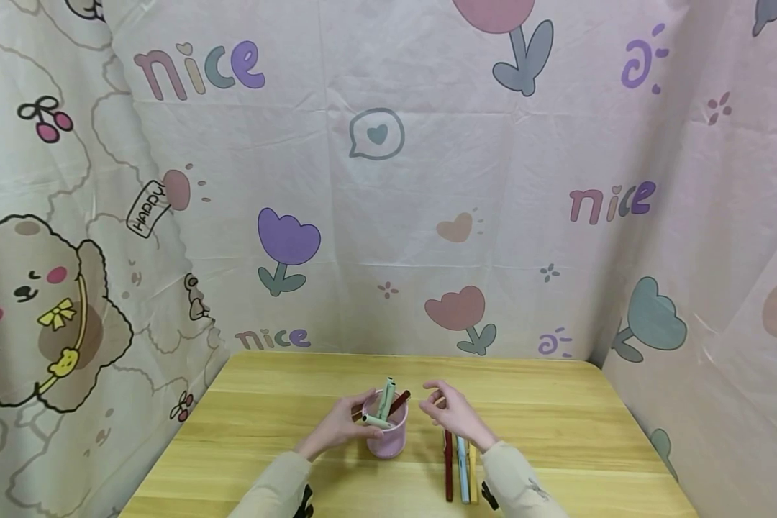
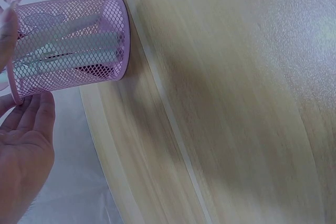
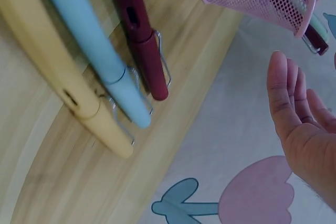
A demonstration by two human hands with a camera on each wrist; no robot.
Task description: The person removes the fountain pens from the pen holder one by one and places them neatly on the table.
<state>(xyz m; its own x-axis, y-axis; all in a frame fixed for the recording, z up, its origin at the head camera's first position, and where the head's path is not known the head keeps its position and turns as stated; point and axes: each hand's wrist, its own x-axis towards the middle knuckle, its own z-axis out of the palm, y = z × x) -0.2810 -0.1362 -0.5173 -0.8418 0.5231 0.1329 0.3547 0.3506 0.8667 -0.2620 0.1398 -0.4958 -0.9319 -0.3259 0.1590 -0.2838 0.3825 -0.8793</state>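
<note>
My left hand grips a pink mesh pen cup near its rim, with the thumb on the near side. Inside the cup lean a light green pen and a dark red pen; another light green pen pokes out low over the rim toward the left hand. To the right of the cup, my right hand hovers with bent, loose fingers and nothing in them. Below it on the table lie a dark red pen, a light blue pen and a yellow pen, side by side.
The wooden table reaches back to a printed cloth hung behind it and along both sides. Pale sleeves cover both forearms. The three loose pens lie beside the right forearm.
</note>
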